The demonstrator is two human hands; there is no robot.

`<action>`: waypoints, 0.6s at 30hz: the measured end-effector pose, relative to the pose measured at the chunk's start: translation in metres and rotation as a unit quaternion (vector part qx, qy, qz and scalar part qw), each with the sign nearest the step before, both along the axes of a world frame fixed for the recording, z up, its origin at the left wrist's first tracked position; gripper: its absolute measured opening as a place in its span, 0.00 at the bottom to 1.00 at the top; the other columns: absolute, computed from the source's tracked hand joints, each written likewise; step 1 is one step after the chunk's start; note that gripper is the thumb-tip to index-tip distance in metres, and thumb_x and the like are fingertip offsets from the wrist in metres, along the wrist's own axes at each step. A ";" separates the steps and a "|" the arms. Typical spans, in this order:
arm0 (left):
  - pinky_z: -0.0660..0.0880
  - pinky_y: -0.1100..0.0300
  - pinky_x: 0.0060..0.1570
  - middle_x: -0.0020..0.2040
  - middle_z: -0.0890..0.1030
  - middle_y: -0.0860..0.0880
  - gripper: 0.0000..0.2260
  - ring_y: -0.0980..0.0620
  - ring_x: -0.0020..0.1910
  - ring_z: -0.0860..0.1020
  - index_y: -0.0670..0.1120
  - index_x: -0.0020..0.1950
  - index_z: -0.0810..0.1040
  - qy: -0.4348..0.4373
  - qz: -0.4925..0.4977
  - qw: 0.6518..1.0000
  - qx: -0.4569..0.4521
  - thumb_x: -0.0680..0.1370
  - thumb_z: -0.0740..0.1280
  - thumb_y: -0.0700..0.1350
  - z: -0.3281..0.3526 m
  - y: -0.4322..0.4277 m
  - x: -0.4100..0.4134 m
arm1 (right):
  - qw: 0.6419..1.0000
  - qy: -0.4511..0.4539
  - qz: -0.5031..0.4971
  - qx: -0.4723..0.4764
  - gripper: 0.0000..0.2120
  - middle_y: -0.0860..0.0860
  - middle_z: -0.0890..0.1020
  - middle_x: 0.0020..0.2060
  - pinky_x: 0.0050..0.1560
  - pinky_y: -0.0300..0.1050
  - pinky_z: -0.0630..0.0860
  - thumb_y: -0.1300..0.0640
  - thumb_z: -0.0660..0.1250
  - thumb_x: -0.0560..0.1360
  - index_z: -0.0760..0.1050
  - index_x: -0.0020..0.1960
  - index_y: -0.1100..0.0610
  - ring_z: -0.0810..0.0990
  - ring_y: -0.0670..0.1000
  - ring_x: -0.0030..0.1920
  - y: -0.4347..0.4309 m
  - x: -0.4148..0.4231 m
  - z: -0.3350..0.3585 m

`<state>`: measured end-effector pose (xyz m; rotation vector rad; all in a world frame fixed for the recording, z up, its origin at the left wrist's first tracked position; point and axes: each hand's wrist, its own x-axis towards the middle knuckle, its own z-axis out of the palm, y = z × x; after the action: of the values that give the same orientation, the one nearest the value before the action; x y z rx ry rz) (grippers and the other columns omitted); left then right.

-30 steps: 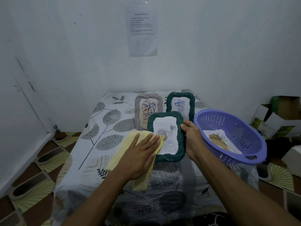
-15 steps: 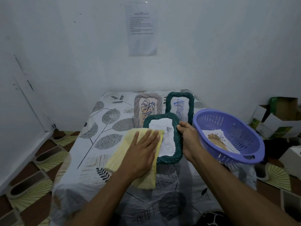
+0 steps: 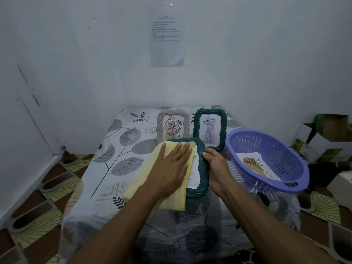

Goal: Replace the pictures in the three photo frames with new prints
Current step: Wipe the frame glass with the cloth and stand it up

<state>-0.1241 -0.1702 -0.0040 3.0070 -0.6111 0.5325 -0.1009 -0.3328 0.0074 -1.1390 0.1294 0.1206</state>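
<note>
At frame centre, a yellow cloth (image 3: 163, 176) is being pressed flat-fingered by the left hand (image 3: 171, 166) onto the green frame (image 3: 201, 168), whose right edge is being gripped by the right hand (image 3: 217, 168).

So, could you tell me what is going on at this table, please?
A person's left hand presses a yellow cloth on the nearest green frame, apparently wiping its glass, while the right hand grips that frame's right edge. A beige frame and a second green frame sit behind; a purple basket holds a print.

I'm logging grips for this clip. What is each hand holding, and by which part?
The right hand grips the near green frame by its right edge. The left hand holds nothing, pressing flat on the yellow cloth.
</note>
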 end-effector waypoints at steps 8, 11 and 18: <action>0.35 0.41 0.74 0.78 0.50 0.59 0.24 0.59 0.78 0.47 0.54 0.78 0.53 0.005 -0.076 0.996 -0.037 0.82 0.44 0.54 -0.003 -0.010 -0.011 | 0.999 0.008 0.002 0.031 0.09 0.59 0.82 0.44 0.43 0.52 0.78 0.65 0.57 0.81 0.75 0.54 0.62 0.81 0.57 0.41 -0.009 0.001 0.003; 0.34 0.41 0.73 0.78 0.50 0.60 0.23 0.61 0.77 0.45 0.56 0.78 0.53 0.012 -0.125 0.992 -0.023 0.83 0.44 0.54 -0.007 -0.002 -0.021 | 1.000 0.008 -0.001 0.027 0.09 0.61 0.82 0.47 0.45 0.53 0.78 0.64 0.56 0.81 0.76 0.54 0.62 0.81 0.58 0.43 -0.012 0.004 0.003; 0.31 0.41 0.72 0.78 0.45 0.58 0.25 0.57 0.78 0.44 0.54 0.79 0.49 -0.008 -0.027 0.999 0.025 0.81 0.41 0.56 -0.003 0.007 -0.021 | 1.000 0.008 0.002 0.003 0.09 0.59 0.82 0.45 0.40 0.49 0.78 0.64 0.58 0.81 0.76 0.55 0.62 0.81 0.56 0.40 -0.002 -0.003 -0.007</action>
<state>-0.1446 -0.1635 -0.0074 3.0263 -0.7141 0.5477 -0.1038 -0.3348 0.0005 -1.1321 0.1405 0.1342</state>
